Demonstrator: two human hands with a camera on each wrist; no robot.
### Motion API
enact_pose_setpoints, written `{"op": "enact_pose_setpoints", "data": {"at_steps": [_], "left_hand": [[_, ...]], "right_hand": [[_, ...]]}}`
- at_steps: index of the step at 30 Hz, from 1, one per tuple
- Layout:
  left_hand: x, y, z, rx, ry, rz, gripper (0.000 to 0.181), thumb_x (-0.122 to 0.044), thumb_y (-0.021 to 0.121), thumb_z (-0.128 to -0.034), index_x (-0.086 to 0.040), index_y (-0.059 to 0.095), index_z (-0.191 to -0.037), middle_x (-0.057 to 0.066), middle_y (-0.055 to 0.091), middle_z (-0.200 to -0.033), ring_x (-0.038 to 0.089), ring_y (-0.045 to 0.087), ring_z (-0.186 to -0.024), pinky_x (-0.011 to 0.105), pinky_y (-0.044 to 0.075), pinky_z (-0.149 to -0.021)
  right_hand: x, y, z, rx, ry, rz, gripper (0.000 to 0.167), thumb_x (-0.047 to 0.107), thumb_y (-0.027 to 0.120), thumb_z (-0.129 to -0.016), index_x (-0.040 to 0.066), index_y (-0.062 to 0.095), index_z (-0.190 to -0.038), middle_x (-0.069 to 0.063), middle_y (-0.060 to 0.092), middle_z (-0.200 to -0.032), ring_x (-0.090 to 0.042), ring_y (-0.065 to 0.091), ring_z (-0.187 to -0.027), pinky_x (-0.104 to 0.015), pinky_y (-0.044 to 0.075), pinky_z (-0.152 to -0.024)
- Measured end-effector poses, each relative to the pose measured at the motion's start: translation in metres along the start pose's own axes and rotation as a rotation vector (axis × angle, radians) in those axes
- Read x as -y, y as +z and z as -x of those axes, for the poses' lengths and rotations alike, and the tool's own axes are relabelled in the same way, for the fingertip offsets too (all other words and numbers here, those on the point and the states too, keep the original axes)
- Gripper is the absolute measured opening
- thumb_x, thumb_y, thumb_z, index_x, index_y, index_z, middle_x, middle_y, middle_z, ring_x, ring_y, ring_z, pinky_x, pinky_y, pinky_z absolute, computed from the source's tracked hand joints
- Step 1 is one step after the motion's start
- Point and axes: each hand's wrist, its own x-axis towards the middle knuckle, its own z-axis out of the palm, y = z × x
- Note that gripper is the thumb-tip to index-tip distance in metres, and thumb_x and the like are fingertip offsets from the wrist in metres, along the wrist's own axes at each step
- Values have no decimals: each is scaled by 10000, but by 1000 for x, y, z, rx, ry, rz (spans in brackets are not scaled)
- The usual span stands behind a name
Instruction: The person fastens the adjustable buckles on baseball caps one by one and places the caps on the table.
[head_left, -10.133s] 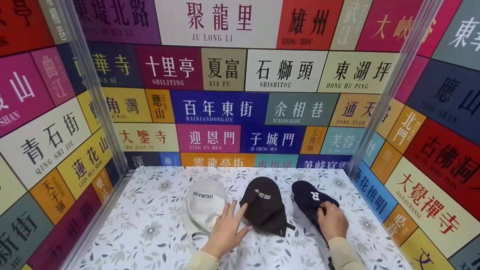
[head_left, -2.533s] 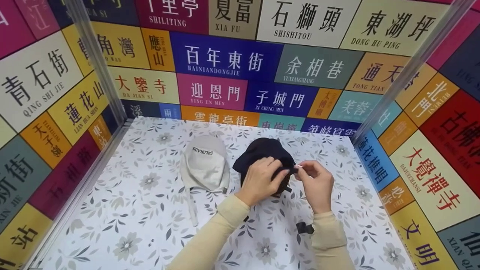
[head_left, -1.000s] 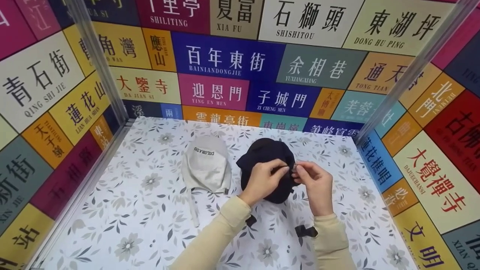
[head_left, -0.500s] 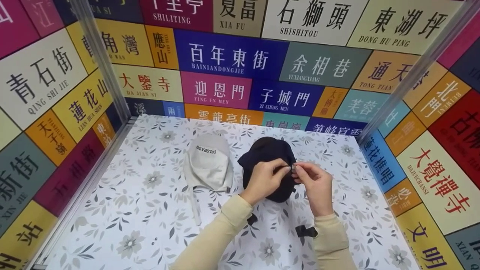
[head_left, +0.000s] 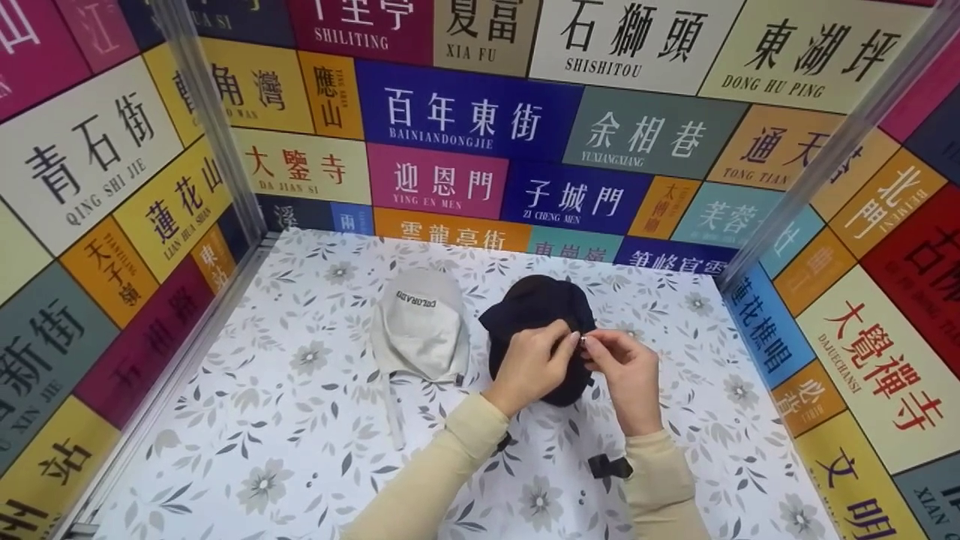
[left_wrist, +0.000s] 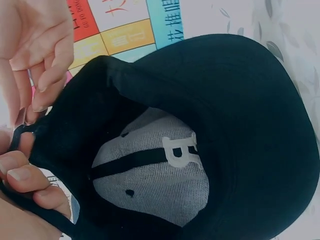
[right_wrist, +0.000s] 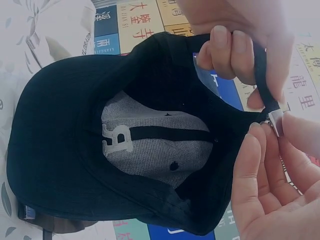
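Note:
A navy baseball cap (head_left: 570, 300) is held up above the dark brown cap (right_wrist: 65, 225), which it mostly hides. Its inside faces the wrist cameras, showing a mesh lining and the back of a white letter. My left hand (head_left: 529, 367) pinches the cap's back strap (right_wrist: 261, 70). On the strap's end sits a small metal buckle (right_wrist: 276, 122), pinched between the thumb and fingers of my right hand (head_left: 626, 371). Both hands meet at the cap's back opening. How far the strap runs through the buckle cannot be made out.
A light beige cap (head_left: 420, 330) lies to the left with its strap trailing toward me. The flower-patterned tabletop (head_left: 300, 450) is enclosed by colourful sign-covered panels (head_left: 465, 105) with metal corner posts. A black piece (head_left: 611, 466) sits by my right wrist.
The navy cap has left its place at the right of the table and now hangs over the brown one. Both hands have come together at its strap. Lately they barely shift.

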Motion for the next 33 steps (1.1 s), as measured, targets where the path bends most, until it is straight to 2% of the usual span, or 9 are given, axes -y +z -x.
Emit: {"op": "enact_pose_setpoints", "data": {"at_steps": [4, 9, 16, 24, 27, 30, 33], "left_hand": [[0, 1, 0, -18, 20, -4, 266, -196, 531, -1040, -131, 492, -784, -62, 412, -617, 95, 465, -550, 240, 380, -535], [1, 5, 1, -20, 57, -27, 268, -203, 512, -1050, -129, 493, -793, -62, 423, -649, 121, 479, -575, 267, 405, -557], [1, 8, 3, 2, 65, -66, 271, -214, 495, -1058, -131, 484, -800, -55, 416, -676, 128, 468, -607, 308, 425, -618], [-1, 10, 3, 7, 80, -139, 238, -201, 500, -1047, -138, 496, -818, -52, 437, -687, 141, 492, -623, 319, 414, -608], [0, 11, 5, 6, 97, -130, 182, -217, 516, -1034, -124, 531, -878, -50, 486, -711, 141, 518, -641, 315, 416, -617], [2, 11, 7, 19, 139, -105, 121, -215, 550, -995, -99, 578, -1016, -32, 581, -824, 138, 568, -725, 307, 424, -644], [2, 9, 10, 27, 196, -111, 219, -172, 581, -944, -83, 595, -1143, -11, 624, -947, 140, 592, -812, 303, 428, -665]], "right_hand": [[1, -1, 2, 12, 9, 8, 216, 121, 745, -917, -60, 717, -1031, -267, 677, -976, -310, 680, -801, -334, 584, -671], [1, -3, 2, 27, 41, -11, 246, 144, 748, -918, -74, 713, -1028, -266, 672, -964, -286, 678, -796, -356, 589, -664], [3, -5, 5, 52, 80, -44, 239, 121, 761, -904, -80, 705, -1020, -236, 669, -949, -280, 670, -799, -368, 591, -652], [5, -5, 5, 80, 105, -38, 240, 140, 746, -919, -62, 714, -1045, -235, 681, -980, -315, 676, -834, -376, 592, -681], [5, -6, 6, 66, 97, -38, 237, 140, 750, -916, -64, 717, -1031, -241, 678, -956, -296, 676, -817, -374, 591, -675], [4, -6, 6, 50, 85, -44, 237, 138, 756, -910, -69, 719, -1019, -243, 679, -937, -279, 681, -800, -364, 588, -663], [2, -6, 6, 42, 81, -54, 245, 140, 759, -907, -74, 719, -1018, -240, 684, -929, -268, 685, -790, -350, 586, -657]]}}
